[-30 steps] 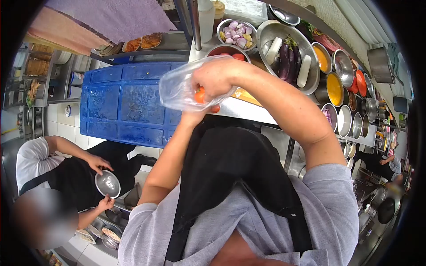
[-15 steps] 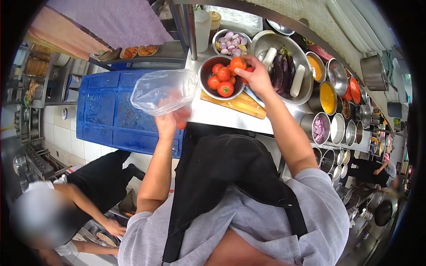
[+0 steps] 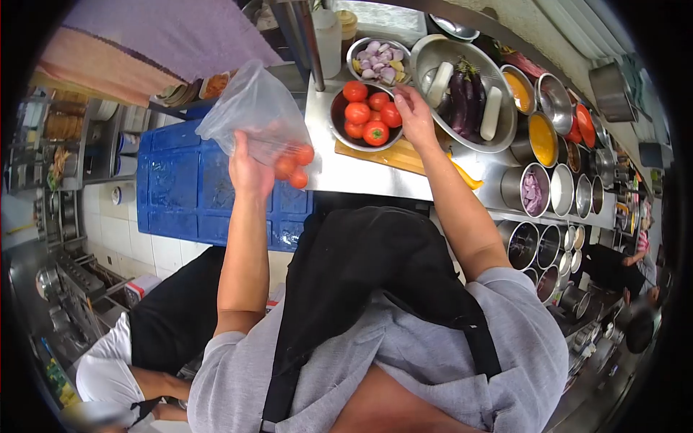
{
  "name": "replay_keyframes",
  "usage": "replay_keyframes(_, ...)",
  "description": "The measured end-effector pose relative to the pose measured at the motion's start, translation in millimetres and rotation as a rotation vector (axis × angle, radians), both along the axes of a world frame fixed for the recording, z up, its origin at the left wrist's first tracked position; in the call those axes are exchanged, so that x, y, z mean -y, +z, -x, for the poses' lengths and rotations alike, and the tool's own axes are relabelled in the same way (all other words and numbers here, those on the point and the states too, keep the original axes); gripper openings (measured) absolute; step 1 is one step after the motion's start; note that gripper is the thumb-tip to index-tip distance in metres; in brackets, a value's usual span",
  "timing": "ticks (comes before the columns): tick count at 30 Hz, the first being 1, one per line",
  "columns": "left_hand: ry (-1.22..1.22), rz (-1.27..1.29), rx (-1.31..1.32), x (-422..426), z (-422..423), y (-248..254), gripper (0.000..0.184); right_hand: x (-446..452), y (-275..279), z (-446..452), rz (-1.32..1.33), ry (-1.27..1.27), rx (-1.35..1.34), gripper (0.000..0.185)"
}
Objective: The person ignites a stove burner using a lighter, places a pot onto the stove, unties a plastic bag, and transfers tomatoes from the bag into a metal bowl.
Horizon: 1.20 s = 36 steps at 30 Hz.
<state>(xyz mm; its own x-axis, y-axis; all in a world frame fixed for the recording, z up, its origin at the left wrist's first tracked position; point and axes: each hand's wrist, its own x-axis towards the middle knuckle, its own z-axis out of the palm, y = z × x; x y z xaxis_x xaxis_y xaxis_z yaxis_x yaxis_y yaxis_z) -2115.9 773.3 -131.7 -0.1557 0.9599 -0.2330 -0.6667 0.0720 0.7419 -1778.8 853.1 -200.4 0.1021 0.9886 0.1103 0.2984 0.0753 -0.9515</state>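
My left hand [image 3: 251, 169] is closed around a clear plastic bag [image 3: 256, 108]. Several tomatoes [image 3: 292, 164] hang in the lower right of the bag, to the right of my wrist. At the right rim of a metal bowl [image 3: 336, 131] is my right hand [image 3: 416, 123], its fingers stretched out beside the nearest tomato [image 3: 390, 114]. Several red tomatoes fill the bowl, which stands partly over a wooden cutting board [image 3: 393, 157]. Part of the rim is hidden behind my fingers.
A large colander [image 3: 505, 101] holds eggplants [image 3: 465, 101] and white radish pieces. Behind the tomatoes stands a bowl of shallots [image 3: 380, 63]. Several metal pots [image 3: 521, 189] line the right counter. A blue lid-like surface [image 3: 188, 187] lies left. Another person [image 3: 115, 364] bends at lower left.
My left hand has lifted the bag and turned it, so its tomatoes show more clearly. My right hand has released the tomato it held and moved to the bowl's right rim.
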Motion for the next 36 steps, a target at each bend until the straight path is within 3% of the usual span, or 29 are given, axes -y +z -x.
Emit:
replay_keyframes(5, -0.053, 0.001, -0.125, -2.0, 2.8, -6.5, 0.046, 3.1, 16.6, -2.3, -0.004, 0.009, -0.090, 0.036)
replay_keyframes(8, -0.101, -0.070, -0.238, -1.5, 3.9, 2.1, 0.043, 32.3, 56.3, 5.0, -0.076, 0.017, -0.050, 0.036)
replay_keyframes(10, -0.118, -0.121, -0.278, -0.1, 3.6, 15.7, 0.042, 58.1, 100.8, 12.5, 0.170, 0.240, 0.097, 0.048)
replay_keyframes(11, -0.153, -0.120, -0.287, -0.2, 1.7, 27.5, 0.042, 68.1, 112.7, 20.5, 0.173, 0.226, 0.097, 0.048)
replay_keyframes(13, -0.205, -0.114, -0.290, -2.6, -3.9, 47.7, 0.043, 80.8, 125.4, 46.8, 0.101, 0.437, 0.298, 0.074)
replay_keyframes(14, -0.292, -0.094, -0.303, -3.8, -7.6, 57.0, 0.039, 81.0, 121.1, 60.6, -0.071, 0.445, 0.429, 0.098)
replay_keyframes(16, -0.395, -0.079, -0.315, -4.1, -24.9, 77.0, 0.036, 74.1, 117.5, 89.8, -0.200, 0.517, 0.438, 0.108)
replay_keyframes(18, -0.274, -0.567, -1.111, -3.3, -51.2, 98.9, 0.025, 81.4, 128.5, 120.0, -0.328, 0.423, 0.556, 0.095)
replay_keyframes(19, -0.282, -0.691, -1.305, -4.7, -55.6, 110.1, 0.034, 84.8, 136.2, 122.4, -0.334, 0.418, 0.553, 0.095)
replay_keyframes(20, -0.275, -0.702, -1.313, -5.4, -61.7, 120.7, 0.034, 85.0, 146.8, 122.6, -0.191, 0.403, 0.468, 0.077)
replay_keyframes(22, -0.171, -0.877, -1.593, -4.9, -79.5, 144.8, 0.038, 83.5, 181.9, 112.0, -0.082, 0.388, 0.385, 0.060)
replay_keyframes(24, -0.130, -0.985, -1.631, -7.8, -97.2, 169.1, 0.039, 89.7, 220.4, 84.3, 0.177, 0.414, 0.548, 0.038)
replay_keyframes(25, -0.282, -0.968, -1.548, -9.1, -101.4, 181.9, 0.040, 87.4, 220.4, 71.5, 0.150, 0.414, 0.557, 0.038)
replay_keyframes(27, -0.471, -0.959, -1.409, -2.0, -107.9, 209.9, 0.041, 82.5, 227.5, 43.4, -0.512, 0.262, 0.036, 0.022)
replay_keyframes(28, -0.531, -0.931, -1.204, 6.2, -106.9, 213.8, 0.044, 88.6, 236.9, 27.0, -0.543, 0.266, 0.051, 0.022)
replay_keyframes(30, -0.427, -0.785, -0.835, 18.2, -104.4, 200.6, 0.057, 106.8, 266.6, -4.7, -0.250, 0.203, -0.228, 0.018)
replay_keyframes(31, -0.325, -0.691, -0.789, 26.0, -113.4, 186.7, 0.077, 109.5, 267.8, -22.5, -0.328, 0.221, -0.257, 0.018)
replay_keyframes(32, -0.268, -0.767, -0.935, 28.0, -131.3, 167.8, 0.086, 116.9, 276.8, -35.6, -0.351, 0.213, -0.252, 0.018)
replay_keyframes(34, -0.337, -0.900, -1.100, 57.5, -194.5, 156.5, 0.091, 138.4, 284.4, -52.9, -0.230, 0.163, 0.093, 0.029)
replay_keyframes(35, -0.268, -0.954, -1.154, 66.4, -228.8, 146.8, 0.085, 139.4, 273.3, -49.5, -0.352, 0.067, 0.307, 0.036)
replay_keyframes(36, -0.198, -1.007, -1.207, 66.2, -255.8, 135.8, 0.079, 151.8, 274.6, -42.4, -0.463, 0.037, 0.498, 0.030)
